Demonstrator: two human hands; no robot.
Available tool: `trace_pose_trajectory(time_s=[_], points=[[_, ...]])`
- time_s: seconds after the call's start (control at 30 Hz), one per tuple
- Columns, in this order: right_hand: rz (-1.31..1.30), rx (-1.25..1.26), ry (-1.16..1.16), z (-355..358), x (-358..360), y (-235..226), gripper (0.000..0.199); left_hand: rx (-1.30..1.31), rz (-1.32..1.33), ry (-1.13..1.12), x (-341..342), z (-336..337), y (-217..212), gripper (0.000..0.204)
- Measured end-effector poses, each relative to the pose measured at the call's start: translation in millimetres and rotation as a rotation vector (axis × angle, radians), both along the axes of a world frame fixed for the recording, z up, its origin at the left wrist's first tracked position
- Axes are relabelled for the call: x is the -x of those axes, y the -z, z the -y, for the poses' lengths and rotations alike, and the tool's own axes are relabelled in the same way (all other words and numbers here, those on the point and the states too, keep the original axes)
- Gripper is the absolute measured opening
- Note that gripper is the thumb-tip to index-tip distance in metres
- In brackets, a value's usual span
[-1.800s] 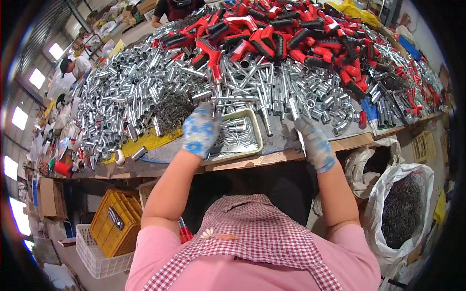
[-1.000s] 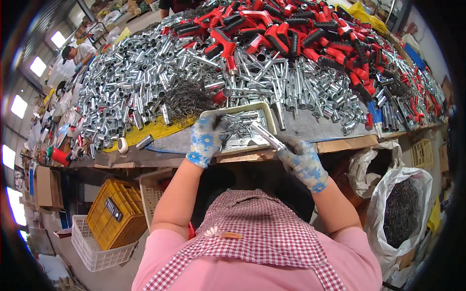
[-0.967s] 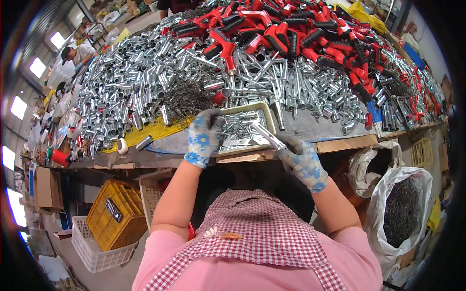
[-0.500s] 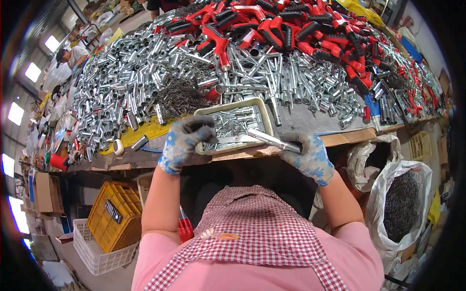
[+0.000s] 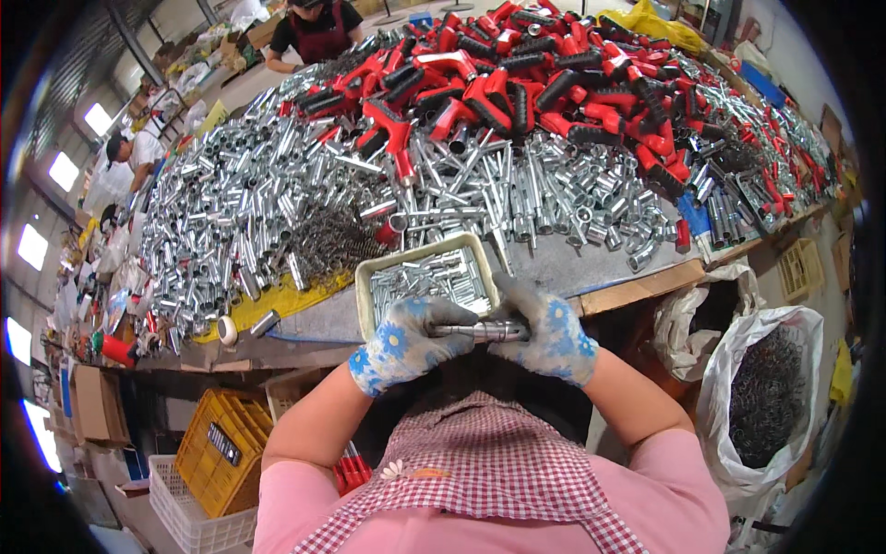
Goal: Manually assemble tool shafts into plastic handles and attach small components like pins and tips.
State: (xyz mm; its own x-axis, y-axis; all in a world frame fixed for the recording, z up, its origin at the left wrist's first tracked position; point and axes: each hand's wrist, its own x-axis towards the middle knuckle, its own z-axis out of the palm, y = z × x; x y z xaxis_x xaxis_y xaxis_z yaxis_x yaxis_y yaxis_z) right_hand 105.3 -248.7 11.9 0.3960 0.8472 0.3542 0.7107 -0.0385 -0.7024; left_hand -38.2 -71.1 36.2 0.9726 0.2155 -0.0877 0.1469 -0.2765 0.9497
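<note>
Chrome-plated steel defines the workpiece: a short metal tube point(image 5: 480, 330) lies level between both gloved hands, just in front of the near tabletop point(image 5: 591, 268) edge and close to the person's chest. The left hand point(image 5: 403, 343), in a grey glove with blue flower print, is wrapped closed around the tube's left end. The right hand point(image 5: 549, 337), gloved alike, is clamped on the tube's right end, fingers curled over it. Directly beyond the hands, a shallow pale tray point(image 5: 365, 277) rests at the tabletop edge, filled with small bright metal pins. Farther back, the tabletop carries a broad heap of silver tubes point(image 5: 258, 203) to the left and centre, a tangle of dark wire springs point(image 5: 328, 242) beside it, and a pile of red-and-black handles point(image 5: 517, 83) at the far side. Below the tabletop, a yellow crate point(image 5: 221, 452) sits to the left, and a white sack point(image 5: 766, 397) holding dark springs stands to the right.
</note>
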Motion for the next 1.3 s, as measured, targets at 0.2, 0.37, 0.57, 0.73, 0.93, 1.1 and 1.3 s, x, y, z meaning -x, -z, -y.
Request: trace_pose_trajectory(time_s=[0.2,0.37,0.57,0.73,0.93,1.1,1.3], points=[[-0.479,0.227,-0.155,2,-38,15,0.039,-0.306,-0.019,0.154,-37,-13,-17,0.026],[-0.853,0.105,-0.013,9,-61,32,0.039,-0.537,0.262,0.315,-80,-13,-6,0.031],[-1.295,0.099,-0.142,24,-84,34,0.036,-0.756,0.406,0.502,-118,-14,5,0.040],[-1.196,-0.045,0.001,22,-91,42,0.032,-0.717,0.504,0.433,-154,-6,-14,0.045],[-0.457,0.007,0.302,15,-99,55,0.040,-0.656,0.235,0.385,-256,36,-48,0.043],[-0.229,0.077,0.281,11,-97,64,0.042,-0.851,0.343,0.513,-375,79,1,0.048],[-0.084,0.275,0.220,3,-92,88,0.040,-1.233,0.044,0.495,-484,116,29,0.044]])
